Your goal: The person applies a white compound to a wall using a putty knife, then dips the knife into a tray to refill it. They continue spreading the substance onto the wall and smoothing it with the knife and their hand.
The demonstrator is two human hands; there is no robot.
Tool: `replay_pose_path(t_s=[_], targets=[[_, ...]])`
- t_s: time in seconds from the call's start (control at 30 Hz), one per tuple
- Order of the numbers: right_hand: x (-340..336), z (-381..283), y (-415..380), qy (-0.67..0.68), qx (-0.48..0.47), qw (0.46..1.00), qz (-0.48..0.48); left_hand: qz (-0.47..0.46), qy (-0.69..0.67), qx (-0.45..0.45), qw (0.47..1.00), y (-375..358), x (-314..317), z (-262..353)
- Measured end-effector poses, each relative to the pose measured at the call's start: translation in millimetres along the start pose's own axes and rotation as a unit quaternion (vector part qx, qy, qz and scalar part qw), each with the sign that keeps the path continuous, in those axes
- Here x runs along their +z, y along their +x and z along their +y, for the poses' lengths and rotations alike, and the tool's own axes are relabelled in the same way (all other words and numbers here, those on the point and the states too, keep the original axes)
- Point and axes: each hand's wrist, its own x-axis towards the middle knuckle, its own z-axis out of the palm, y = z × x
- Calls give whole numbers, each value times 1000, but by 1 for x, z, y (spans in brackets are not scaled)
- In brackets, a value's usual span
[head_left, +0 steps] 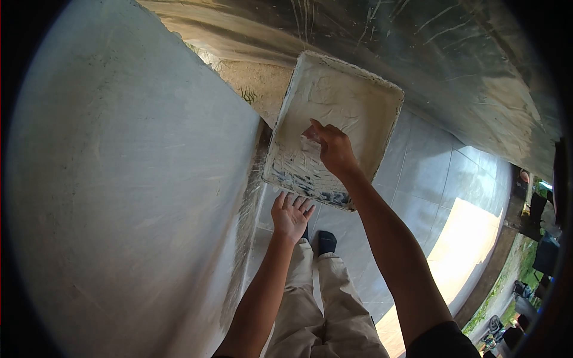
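Observation:
A shallow rectangular tray [391, 98] holds a thick, pale, paste-like material [352, 98], smeared with ridges and thinner over the dark bottom near its close edge. My right hand [337, 150] is over the middle of the tray, closed on a small reddish, flat-looking tool [310, 134] that meets the paste; its exact kind is mostly hidden by the fingers. Just below the tray's near edge, my left hand [290, 219] is palm up with its fingers stretched out and holds nothing.
A large smooth grey wall [137, 167] rises close on the left. Plastic sheeting [441, 48] spans the top and upper right. Grey floor tiles [412, 161] run beneath the tray and my feet. Sunlight falls on the floor at right, before an opening outdoors.

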Motion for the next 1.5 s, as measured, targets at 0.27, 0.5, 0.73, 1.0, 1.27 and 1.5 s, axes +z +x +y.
replay_pose_path(t_s=[0.27, 0.5, 0.73, 1.0, 1.27, 1.5], targets=[[4, 4, -5, 16, 13, 1000, 16, 4, -19, 0, 1000, 0, 0, -1], [16, 1, -20, -3, 14, 1000, 18, 6, -33, 3, 999, 1, -2, -1], [15, 1, -26, -23, 21, 999, 33, -5, -36, 4, 999, 5, -2, -3], [16, -4, -51, -63, 40, 997, -27, -4, -37, 2, 999, 3, 1, -5], [17, -4, -78, -49, 16, 998, -35, -64, -39, 5, 997, 6, -7, -8], [16, -2, -77, -50, 48, 995, -66, -103, -13, 2, 995, 10, -13, -10]])
